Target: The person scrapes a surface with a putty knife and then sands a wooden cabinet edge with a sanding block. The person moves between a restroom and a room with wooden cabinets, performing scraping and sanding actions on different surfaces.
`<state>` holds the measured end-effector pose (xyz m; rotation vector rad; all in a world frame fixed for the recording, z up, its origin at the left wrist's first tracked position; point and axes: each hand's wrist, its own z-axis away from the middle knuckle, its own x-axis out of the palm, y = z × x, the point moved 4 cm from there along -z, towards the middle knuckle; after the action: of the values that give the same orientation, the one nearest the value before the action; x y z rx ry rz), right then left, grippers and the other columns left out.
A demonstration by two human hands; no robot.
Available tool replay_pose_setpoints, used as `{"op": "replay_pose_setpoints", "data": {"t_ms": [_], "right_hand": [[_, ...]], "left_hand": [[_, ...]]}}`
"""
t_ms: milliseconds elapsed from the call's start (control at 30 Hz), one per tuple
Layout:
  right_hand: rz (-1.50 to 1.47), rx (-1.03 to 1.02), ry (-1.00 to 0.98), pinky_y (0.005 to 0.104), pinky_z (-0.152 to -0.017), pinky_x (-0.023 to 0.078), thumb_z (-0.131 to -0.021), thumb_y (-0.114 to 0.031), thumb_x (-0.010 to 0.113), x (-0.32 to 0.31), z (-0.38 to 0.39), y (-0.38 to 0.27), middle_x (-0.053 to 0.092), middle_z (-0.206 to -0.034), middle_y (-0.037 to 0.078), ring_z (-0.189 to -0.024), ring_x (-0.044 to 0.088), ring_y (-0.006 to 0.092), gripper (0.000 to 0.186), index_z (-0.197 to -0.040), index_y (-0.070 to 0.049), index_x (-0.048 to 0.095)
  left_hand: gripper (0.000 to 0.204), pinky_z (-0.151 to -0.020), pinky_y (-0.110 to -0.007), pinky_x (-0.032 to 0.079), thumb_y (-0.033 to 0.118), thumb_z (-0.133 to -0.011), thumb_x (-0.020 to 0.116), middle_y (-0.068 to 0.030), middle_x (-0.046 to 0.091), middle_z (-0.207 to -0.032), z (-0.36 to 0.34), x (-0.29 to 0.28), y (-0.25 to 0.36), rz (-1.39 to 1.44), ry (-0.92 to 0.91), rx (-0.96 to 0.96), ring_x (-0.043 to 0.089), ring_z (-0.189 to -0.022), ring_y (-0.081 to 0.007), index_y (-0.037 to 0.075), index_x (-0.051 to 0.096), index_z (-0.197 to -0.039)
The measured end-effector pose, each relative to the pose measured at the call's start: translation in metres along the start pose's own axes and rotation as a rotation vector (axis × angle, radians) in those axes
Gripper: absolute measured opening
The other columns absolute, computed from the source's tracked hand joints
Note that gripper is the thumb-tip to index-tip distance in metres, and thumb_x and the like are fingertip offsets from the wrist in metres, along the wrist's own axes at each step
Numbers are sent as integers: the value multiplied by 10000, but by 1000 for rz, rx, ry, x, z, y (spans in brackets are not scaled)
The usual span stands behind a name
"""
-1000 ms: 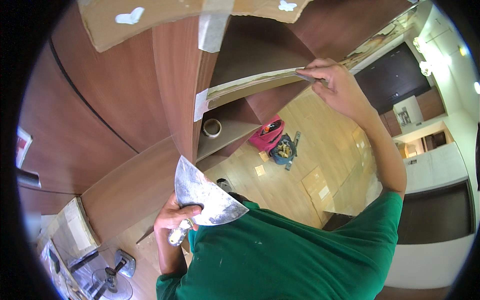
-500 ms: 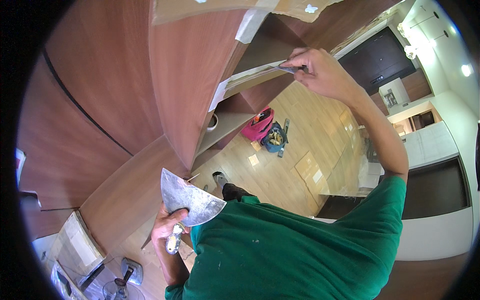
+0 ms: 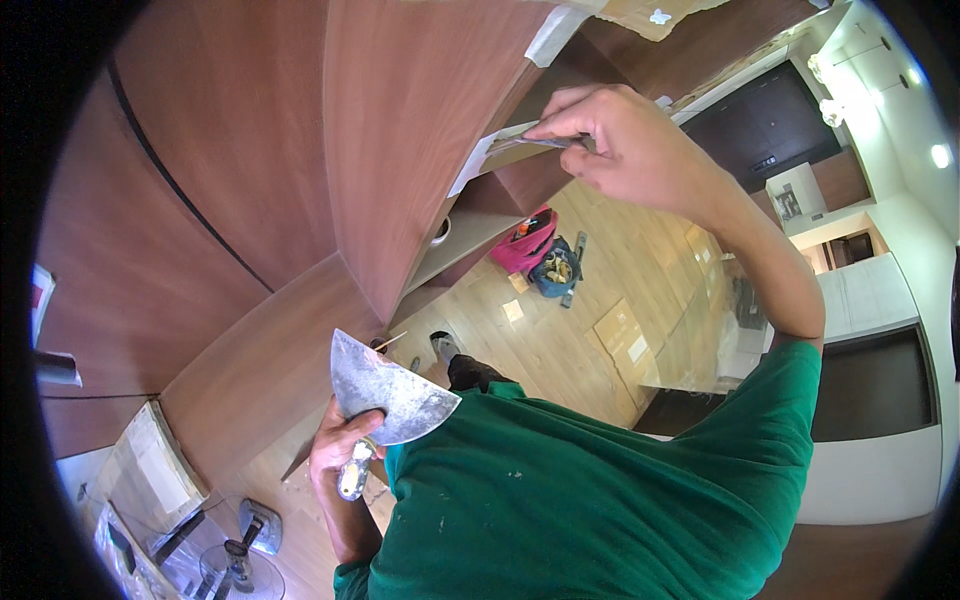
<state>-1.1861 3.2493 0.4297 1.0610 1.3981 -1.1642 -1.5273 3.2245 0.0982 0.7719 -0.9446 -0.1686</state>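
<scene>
My left hand grips a wide putty knife low in front of the green shirt. Its grey, stained blade faces up and the speckled handle hangs below the thumb. Raised at the upper middle, my right hand pinches a small putty knife. That narrow blade lies against the front edge of a cabinet shelf, by a pale strip at the panel's corner. The fingers hide part of the small tool and of the edge.
A reddish-brown wood panel rises at left. A roll of tape sits on a lower shelf. On the floor stand a pink bag and a dark blue bag. Cardboard covers some boards. A fan is at lower left.
My right hand has slid the small putty knife left along the shelf edge, closer to the wood panel. My left hand keeps its hold on the wide putty knife. The view has shifted slightly.
</scene>
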Motion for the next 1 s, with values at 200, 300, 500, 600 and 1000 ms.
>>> {"op": "replay_pose_setpoints", "data": {"t_ms": [200,300,500,600,1000], "right_hand": [[30,-69,-17,442,-761,544,-813,-71,619,2,-4,-21,694,-919,154,-840,686,340,307,-1069,-2,773],[32,-147,15,440,-748,542,-816,-62,617,-9,4,-30,701,-939,140,-871,683,314,316,-1085,-17,776],[-59,-590,267,328,-654,515,-811,-10,688,1,79,-64,706,-1062,31,-787,624,202,403,-1200,-61,779],[-17,-896,430,297,-639,482,-815,-105,740,48,114,-77,680,-1153,29,-832,576,181,421,-1234,-77,763],[95,-603,452,298,-700,494,-791,-154,749,51,192,108,700,-1164,-17,-930,602,183,436,-1225,-122,761]], "left_hand": [[602,-491,-314,599,36,-868,800,-111,713,-1094,8,-1,-4,8,20,3,720,-713,-204,25,536,-1408],[594,-488,-310,594,34,-865,800,-109,718,-1067,12,2,-4,34,23,12,718,-703,-206,18,542,-1400],[680,-441,-315,556,51,-864,790,-156,719,-1074,-4,44,-9,127,-64,11,712,-654,-229,-21,467,-1458],[744,-416,-318,539,41,-852,775,-185,711,-1102,-23,84,-1,194,-294,-11,706,-619,-238,-30,406,-1494],[718,-409,-347,536,55,-818,821,-210,705,-1057,-82,244,21,139,-511,-52,675,-557,-247,-62,452,-1423]]}}
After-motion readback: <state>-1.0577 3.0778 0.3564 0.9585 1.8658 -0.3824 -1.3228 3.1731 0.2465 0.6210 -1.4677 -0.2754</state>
